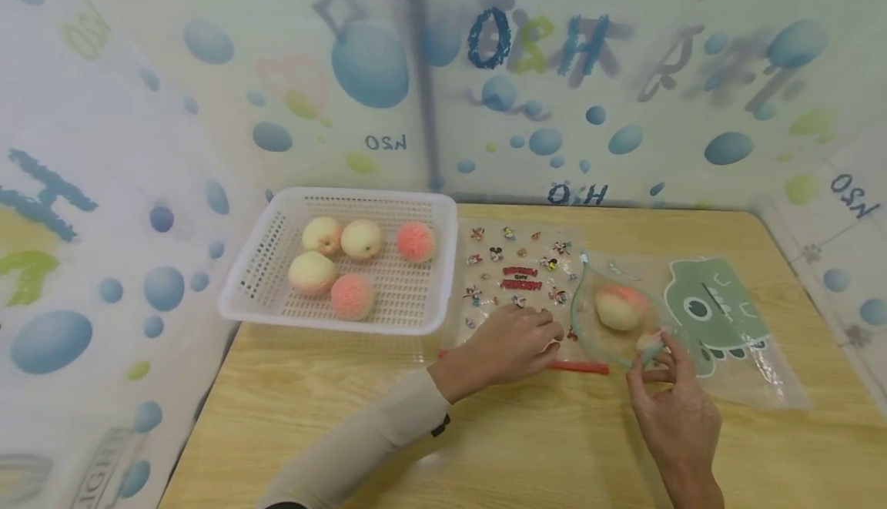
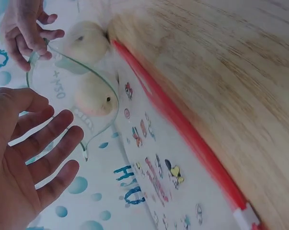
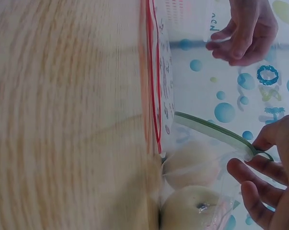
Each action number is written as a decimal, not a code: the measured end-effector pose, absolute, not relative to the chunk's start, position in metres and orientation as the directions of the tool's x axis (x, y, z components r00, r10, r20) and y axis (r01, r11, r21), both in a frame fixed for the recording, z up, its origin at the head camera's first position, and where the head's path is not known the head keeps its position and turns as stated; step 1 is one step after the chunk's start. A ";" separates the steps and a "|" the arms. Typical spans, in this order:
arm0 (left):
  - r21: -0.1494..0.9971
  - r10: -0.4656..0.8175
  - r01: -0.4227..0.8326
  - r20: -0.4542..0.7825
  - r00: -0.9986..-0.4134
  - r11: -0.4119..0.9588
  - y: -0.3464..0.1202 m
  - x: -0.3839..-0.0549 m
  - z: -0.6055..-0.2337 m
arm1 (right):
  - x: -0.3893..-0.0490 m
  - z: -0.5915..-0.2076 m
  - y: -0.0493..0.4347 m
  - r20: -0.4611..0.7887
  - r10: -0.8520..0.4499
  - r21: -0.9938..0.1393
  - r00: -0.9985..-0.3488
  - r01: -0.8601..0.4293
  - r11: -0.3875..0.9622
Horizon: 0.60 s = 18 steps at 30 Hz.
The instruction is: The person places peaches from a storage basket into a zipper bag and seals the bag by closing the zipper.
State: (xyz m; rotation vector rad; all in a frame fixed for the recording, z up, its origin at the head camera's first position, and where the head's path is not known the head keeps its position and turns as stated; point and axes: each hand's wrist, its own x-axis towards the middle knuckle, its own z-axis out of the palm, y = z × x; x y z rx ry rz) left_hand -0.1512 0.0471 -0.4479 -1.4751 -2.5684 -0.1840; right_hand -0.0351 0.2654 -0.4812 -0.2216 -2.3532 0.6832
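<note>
My right hand (image 1: 675,409) pinches the green-edged mouth of a clear zip bag (image 1: 748,363) printed with a green dinosaur. The bag's mouth gapes, and two pale yellow-pink peaches (image 1: 619,309) show inside it. In the right wrist view, thumb and fingers (image 3: 266,167) hold the green zip strip (image 3: 216,128). My left hand (image 1: 516,343) hovers over a second clear zip bag (image 1: 485,332) with a red zip and small cartoon prints. Its fingers are loosely bent and hold nothing, as the left wrist view shows; that bag lies flat.
A white slotted basket (image 1: 443,262) stands at the left on the wooden table (image 1: 540,447). Inside are several fruits: pale yellow peaches (image 1: 312,272) and two pinkish-red rough balls (image 1: 352,297). A patterned curtain wall (image 1: 485,155) rises right behind the table.
</note>
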 end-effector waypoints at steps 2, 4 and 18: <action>0.012 0.839 0.862 0.221 -0.497 0.507 0.040 -0.149 -0.445 | -0.036 -0.481 0.265 0.555 0.334 -0.531 -0.762 -0.015 0.847; 0.012 0.830 0.856 0.236 -0.504 0.517 0.033 -0.147 -0.441 | -0.036 -0.480 0.265 0.553 0.340 -0.532 -0.761 -0.008 0.846; 0.053 0.774 0.855 0.399 -0.491 0.516 -0.017 -0.151 -0.430 | -0.035 -0.476 0.262 0.507 0.362 -0.544 -0.783 0.035 0.838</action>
